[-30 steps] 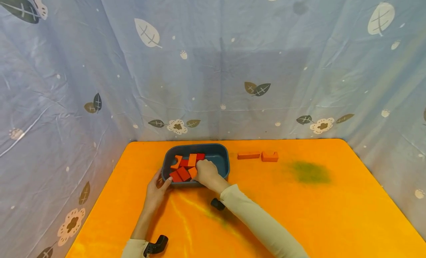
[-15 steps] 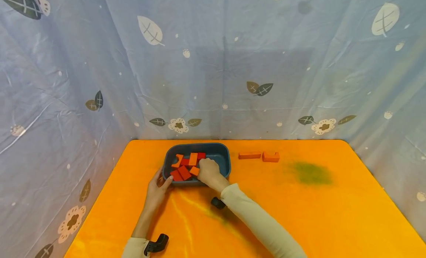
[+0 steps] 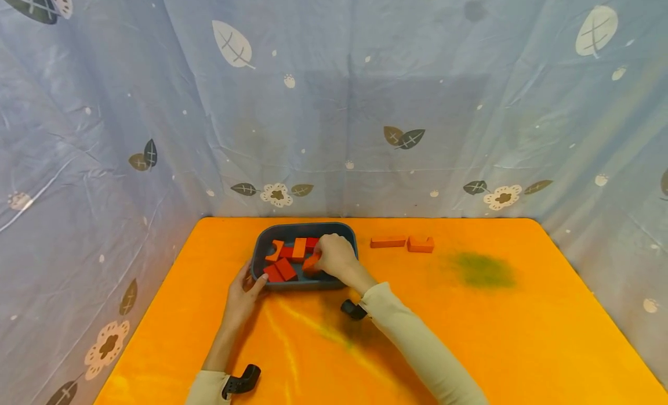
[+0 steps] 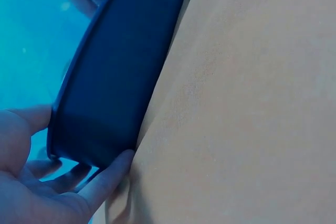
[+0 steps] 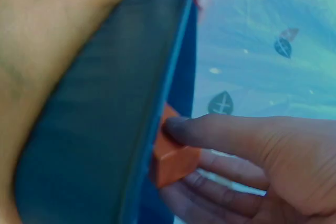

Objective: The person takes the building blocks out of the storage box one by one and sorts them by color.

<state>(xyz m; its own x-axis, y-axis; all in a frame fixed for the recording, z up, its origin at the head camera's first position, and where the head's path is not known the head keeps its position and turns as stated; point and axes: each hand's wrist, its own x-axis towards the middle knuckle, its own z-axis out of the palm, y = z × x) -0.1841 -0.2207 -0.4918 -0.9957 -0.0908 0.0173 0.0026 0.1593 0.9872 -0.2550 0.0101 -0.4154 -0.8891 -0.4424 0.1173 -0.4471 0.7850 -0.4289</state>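
Since the earlier frame, we see the right hand [image 3: 338,259] shift rightward with an orange rectangular block [image 3: 311,266], now turned and tilted, its thumb and fingers [image 5: 199,129] pinching it inside the dark blue-grey, round-cornered tray [image 3: 305,286]; whether the block touches the tray's floor we cannot tell. Our left hand [image 3: 242,300] grips the tray's near left corner, thumb at the rim and fingers outside. Left of the pinched block we have two flat red blocks [image 3: 285,269], and the tray rests on the orange-yellow counter [image 3: 469,335].
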